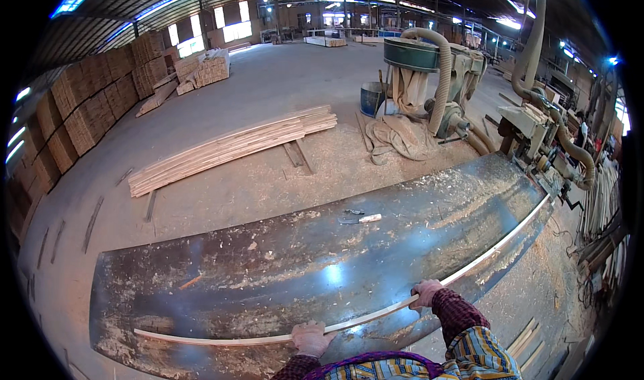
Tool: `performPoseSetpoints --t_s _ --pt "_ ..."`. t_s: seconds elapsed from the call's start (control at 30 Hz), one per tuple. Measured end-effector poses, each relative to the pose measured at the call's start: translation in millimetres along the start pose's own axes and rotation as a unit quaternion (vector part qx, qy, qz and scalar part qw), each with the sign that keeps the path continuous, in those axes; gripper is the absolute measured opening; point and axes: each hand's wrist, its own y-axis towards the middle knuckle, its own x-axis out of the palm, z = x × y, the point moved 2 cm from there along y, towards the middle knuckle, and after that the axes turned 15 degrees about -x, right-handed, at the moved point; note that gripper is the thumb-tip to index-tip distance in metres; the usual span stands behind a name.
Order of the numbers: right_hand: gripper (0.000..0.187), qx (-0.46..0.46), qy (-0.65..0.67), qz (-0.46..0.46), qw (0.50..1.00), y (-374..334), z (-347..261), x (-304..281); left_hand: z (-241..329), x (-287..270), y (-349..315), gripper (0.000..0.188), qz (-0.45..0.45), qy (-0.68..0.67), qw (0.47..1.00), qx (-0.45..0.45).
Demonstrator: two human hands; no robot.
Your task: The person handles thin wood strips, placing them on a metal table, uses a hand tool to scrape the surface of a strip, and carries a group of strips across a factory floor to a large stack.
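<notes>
Remotely, I see my left hand [310, 340] and right hand [425, 294] gripping a wooden strip [369, 317] along the tabletop [268, 266], its far end near the machine [530, 125], nearly all its length, I judge, still outside.

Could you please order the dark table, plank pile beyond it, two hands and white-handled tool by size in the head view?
Dark table
Plank pile
Left hand and right hand: too alike to rank
White-handled tool

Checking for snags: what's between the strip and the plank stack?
Head view: table with shavings, orange sliver, pale-handled tool, dark tool; then dusty floor.
</notes>
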Motion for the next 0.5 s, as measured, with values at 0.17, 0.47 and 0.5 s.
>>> performPoseSetpoints --t_s 0.17,0.47,0.5 --pt "0.066 -0.004 -0.014 0.015 1.0 -4.2 -5.1 -4.1 1.2 6.5 2.2 0.068 0.013 0.011 1.0 -0.005" --pt "0.061 -0.015 -0.067 0.04 0.997 -20.3 -16.5 -8.0 7.6 4.8 -2.2 0.062 0.072 0.008 0.997 -0.032" --pt "0.063 -0.037 -0.064 0.039 0.996 -19.2 -8.4 -8.5 7.2 6.4 -1.4 0.061 0.073 0.019 0.996 -0.041"
